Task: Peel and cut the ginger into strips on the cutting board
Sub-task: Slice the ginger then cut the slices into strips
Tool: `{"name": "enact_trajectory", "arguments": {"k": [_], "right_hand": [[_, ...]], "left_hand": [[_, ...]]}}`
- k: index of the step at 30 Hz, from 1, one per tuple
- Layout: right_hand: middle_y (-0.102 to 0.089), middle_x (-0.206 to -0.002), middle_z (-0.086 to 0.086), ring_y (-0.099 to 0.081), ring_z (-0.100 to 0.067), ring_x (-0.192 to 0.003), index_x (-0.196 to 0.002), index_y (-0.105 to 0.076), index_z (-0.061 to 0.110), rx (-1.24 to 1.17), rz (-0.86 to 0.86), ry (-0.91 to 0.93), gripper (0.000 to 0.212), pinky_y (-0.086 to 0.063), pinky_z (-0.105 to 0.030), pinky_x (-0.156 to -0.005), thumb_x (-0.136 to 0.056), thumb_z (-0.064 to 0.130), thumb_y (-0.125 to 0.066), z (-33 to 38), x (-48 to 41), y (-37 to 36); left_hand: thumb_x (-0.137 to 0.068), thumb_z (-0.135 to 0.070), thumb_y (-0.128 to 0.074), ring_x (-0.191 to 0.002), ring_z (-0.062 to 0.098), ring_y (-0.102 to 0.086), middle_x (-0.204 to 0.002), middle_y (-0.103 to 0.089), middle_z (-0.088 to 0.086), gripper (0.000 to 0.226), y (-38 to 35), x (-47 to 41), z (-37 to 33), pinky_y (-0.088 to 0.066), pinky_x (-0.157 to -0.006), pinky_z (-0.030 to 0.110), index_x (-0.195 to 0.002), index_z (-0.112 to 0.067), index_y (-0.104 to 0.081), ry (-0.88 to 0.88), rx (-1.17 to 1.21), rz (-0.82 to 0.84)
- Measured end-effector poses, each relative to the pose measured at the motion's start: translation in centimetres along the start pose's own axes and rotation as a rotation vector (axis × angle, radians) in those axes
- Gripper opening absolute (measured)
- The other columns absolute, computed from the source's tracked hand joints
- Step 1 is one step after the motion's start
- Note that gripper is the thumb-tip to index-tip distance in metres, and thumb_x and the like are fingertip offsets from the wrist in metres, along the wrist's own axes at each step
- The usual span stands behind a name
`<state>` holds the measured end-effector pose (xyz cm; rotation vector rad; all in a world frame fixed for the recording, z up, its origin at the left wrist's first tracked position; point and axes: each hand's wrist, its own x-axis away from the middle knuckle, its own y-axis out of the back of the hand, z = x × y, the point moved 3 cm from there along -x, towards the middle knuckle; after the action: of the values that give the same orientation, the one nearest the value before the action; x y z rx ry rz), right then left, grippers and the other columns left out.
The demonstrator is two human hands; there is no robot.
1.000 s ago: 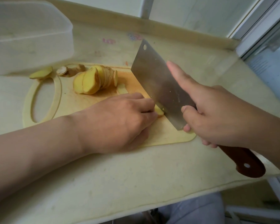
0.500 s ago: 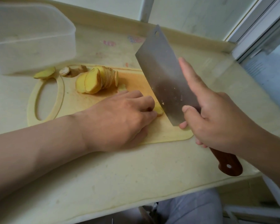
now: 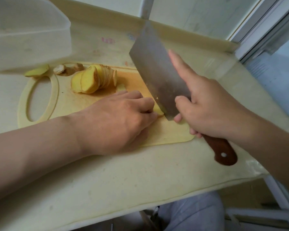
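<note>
- Tabletop point(image 3: 107, 177): pale, stained, carries everything; near edge runs across the bottom of view, my grey-clad knee below it.
- Tub point(image 3: 28, 35): translucent plastic, far left, standing off the board, just behind its handle end.
- Board point(image 3: 70, 104): pale yellow, lying flat, oval handle hole to the left, orange-stained patch in the middle.
- Cleaver point(image 3: 155, 70): broad steel blade tilted, tip raised toward the far wall, heel low over the right part of the board. Edge faces left, down against the ginger piece. Brown wooden handle sticks out behind my right hand, over the tabletop.
- Left hand point(image 3: 117, 120): forearm comes in from the left, hand rests on the board, fingers curled under with knuckles toward the blade, clamped down on the ginger piece.
- Right hand point(image 3: 207, 110): wrapped tight round the cleaver where handle meets blade; forefinger straight along the blade's far face, thumb pressed on the near face by the heel. Hands are close, blade between them.
- Slices point(image 3: 93, 79): fanned stack of peeled yellow rounds, leaning on each other, far middle of the board, well clear of the blade.
- Wedge point(image 3: 37, 72): yellow offcut at the board's far left rim, just in front of the tub.
- Scraps point(image 3: 68, 69): brown knobbly bits on the far rim, between wedge and slices.
- Ginger piece point(image 3: 158, 110): thin and yellow, mostly hidden under my left fingertips; only its right end shows, touching the edge.
</note>
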<state>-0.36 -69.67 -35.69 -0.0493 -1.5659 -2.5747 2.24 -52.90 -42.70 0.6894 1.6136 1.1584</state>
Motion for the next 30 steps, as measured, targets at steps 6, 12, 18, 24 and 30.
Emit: {"name": "enact_trajectory", "arguments": {"k": [6,12,18,24,30], "right_hand": [[-0.070,-0.067,-0.020,-0.068,-0.035,-0.052,-0.146,0.002,0.078,-0.003,-0.045,-0.012,0.092,-0.059,-0.045,-0.045,-0.102,0.012,-0.045,-0.7,2.6,-0.1],[-0.072,-0.076,-0.012,-0.068,-0.028,-0.048,-0.146,0.001,0.078,0.090,0.090,-0.029,0.087,-0.061,-0.042,-0.044,-0.105,0.015,-0.043,0.3,1.6,0.4],[-0.071,-0.077,-0.006,-0.068,-0.021,-0.043,-0.157,0.000,0.065,0.165,0.131,0.001,0.091,-0.060,-0.041,-0.043,-0.099,0.010,-0.043,1.5,-0.9,0.4],[-0.071,-0.073,-0.018,-0.070,-0.032,-0.055,-0.153,0.002,0.071,0.020,-0.089,0.011,0.091,-0.059,-0.043,-0.044,-0.102,0.011,-0.045,-0.2,1.8,-0.5],[-0.071,-0.070,-0.019,-0.066,-0.031,-0.048,-0.148,-0.002,0.077,0.008,-0.027,0.004,0.091,-0.060,-0.040,-0.043,-0.103,0.011,-0.045,-0.5,2.5,0.0]], "left_hand": [[-0.099,-0.029,-0.039,-0.086,0.034,-0.059,-0.100,-0.063,0.009,0.040,0.0,0.0,0.0,-0.052,-0.074,0.047,-0.110,-0.006,-0.070,-0.005,-0.004,-0.011],[-0.098,-0.030,-0.042,-0.087,0.033,-0.057,-0.100,-0.062,0.009,0.038,-0.2,0.1,0.1,-0.052,-0.074,0.047,-0.109,-0.007,-0.070,-0.007,-0.017,-0.021],[-0.097,-0.030,-0.042,-0.083,0.035,-0.058,-0.098,-0.063,0.012,0.041,-0.1,-0.1,0.0,-0.053,-0.072,0.047,-0.111,-0.005,-0.071,-0.026,-0.024,-0.029],[-0.097,-0.032,-0.040,-0.085,0.034,-0.057,-0.101,-0.062,0.010,0.040,-0.3,0.1,0.0,-0.052,-0.073,0.047,-0.109,-0.007,-0.070,0.003,-0.048,0.000],[-0.097,-0.032,-0.041,-0.084,0.032,-0.056,-0.102,-0.062,0.009,0.040,-0.3,0.1,0.0,-0.052,-0.072,0.046,-0.109,-0.008,-0.070,0.008,-0.044,0.001]]}}
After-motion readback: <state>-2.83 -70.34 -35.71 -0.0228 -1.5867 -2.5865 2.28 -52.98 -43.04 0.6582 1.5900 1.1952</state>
